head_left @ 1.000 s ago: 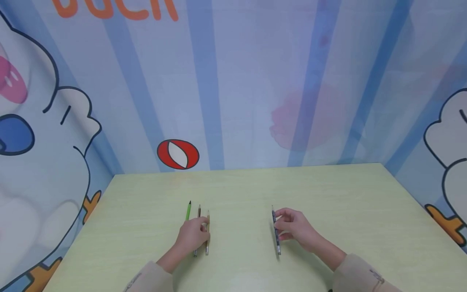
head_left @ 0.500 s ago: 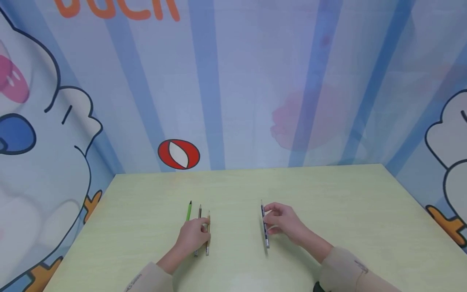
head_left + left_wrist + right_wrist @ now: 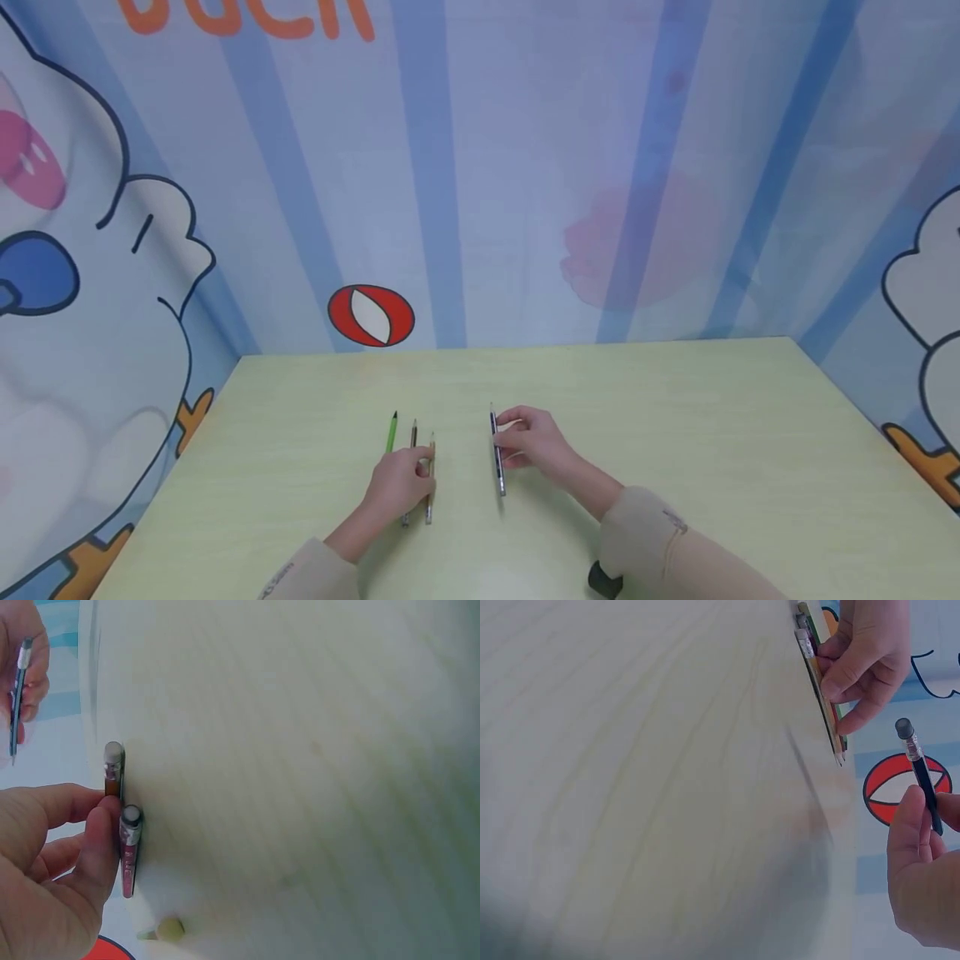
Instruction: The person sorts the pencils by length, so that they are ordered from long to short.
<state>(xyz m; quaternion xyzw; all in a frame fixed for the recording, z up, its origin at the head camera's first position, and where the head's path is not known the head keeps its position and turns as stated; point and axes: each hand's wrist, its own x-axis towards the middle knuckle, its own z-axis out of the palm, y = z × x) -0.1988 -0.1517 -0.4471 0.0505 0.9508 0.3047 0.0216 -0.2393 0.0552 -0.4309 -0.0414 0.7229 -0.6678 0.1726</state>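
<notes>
My right hand [image 3: 536, 437] pinches a dark blue pencil [image 3: 499, 475] with a silver ferrule, its tip pointing away; a shadow below shows it raised over the table. In the right wrist view its grey eraser [image 3: 904, 727] stands above the fingers. To the left, my left hand [image 3: 399, 485] pinches a tan pencil [image 3: 429, 508] between thumb and fingers, low at the table. Beside that lie a dark-red pencil [image 3: 128, 862], partly under the hand, and a green pencil [image 3: 392, 433] with a black tip, its near part hidden by the hand.
The pale yellow-green table [image 3: 675, 417] reaches back to a blue striped backdrop [image 3: 510, 167] with cartoon figures. A black object [image 3: 604, 581] shows under the right sleeve [image 3: 645, 533].
My right hand has carried the dark blue pencil leftward and slightly away, closer to the other pencils. My left hand has stayed in place on the tan pencil.
</notes>
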